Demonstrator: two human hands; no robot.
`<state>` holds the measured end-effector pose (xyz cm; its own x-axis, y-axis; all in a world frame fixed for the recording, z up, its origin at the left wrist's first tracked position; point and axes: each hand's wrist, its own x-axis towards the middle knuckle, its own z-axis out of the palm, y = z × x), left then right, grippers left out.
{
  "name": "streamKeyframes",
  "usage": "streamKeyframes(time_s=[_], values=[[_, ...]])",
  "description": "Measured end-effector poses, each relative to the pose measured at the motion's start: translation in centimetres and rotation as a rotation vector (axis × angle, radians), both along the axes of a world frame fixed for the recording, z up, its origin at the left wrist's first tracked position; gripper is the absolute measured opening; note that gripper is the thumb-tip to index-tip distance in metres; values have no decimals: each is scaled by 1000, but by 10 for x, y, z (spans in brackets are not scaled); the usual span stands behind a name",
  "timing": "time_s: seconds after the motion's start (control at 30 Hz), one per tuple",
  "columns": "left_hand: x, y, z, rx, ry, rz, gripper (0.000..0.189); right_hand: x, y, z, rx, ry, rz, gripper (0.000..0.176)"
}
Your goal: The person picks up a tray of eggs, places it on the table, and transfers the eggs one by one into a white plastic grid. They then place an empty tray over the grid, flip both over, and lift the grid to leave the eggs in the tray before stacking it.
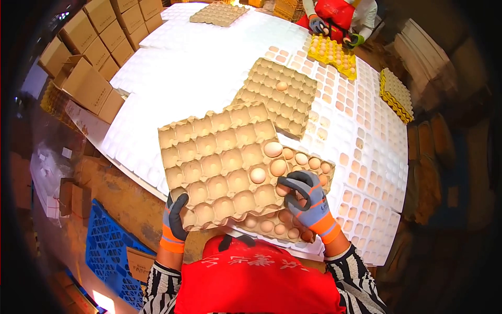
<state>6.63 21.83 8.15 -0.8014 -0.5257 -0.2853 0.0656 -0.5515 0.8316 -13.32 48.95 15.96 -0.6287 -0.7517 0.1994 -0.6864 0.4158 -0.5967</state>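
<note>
A brown pulp egg tray [219,157], tilted and mostly bare, is held at its lower left corner by my gloved left hand [178,217], fingers wrapped over the edge. A few eggs sit at its right side, among them a pale egg [258,175] and a browner egg [278,167]. My gloved right hand [308,199] is at the tray's right edge, its fingers curled round an egg [283,189]. Partly under the tray lies another tray with several eggs [280,229]. Farther up, a brown tray [277,99] holds one egg [282,86].
White foam trays [366,172] with egg-filled pockets cover the table. Across it, a co-worker's gloved hands [334,31] are at a yellow egg tray [332,56]. Stacked trays [397,94] stand at the right edge. Cardboard boxes [86,83] and a blue pallet [112,251] are left.
</note>
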Motion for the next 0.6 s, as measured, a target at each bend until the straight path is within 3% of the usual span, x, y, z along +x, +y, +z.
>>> streamKeyframes(time_s=[0.03,0.13,0.27,0.3,0.37,0.43,0.57,0.6], values=[[1,1,-6,-71,-9,6,48,-1,1,14,-183,-97,-18,49],[-3,-7,-14,220,49,108,46,-5,19,-8,-268,-163,-238,52],[-79,-42,-12,33,184,191,51,-20,58,-49,-441,-557,-419,48],[-99,-69,-37,-784,34,216,57,-20,67,-57,-464,-617,-439,47],[-162,-134,-99,-1486,-41,257,68,-18,83,-69,-482,-688,-477,46],[-234,-169,-113,-1488,-60,361,66,-11,97,-71,-486,-711,-542,44],[-324,-259,-174,-1356,-145,266,64,11,132,-73,-469,-649,-732,39],[-336,-255,-166,-1132,-184,223,62,19,143,-79,-428,-630,-777,38]])
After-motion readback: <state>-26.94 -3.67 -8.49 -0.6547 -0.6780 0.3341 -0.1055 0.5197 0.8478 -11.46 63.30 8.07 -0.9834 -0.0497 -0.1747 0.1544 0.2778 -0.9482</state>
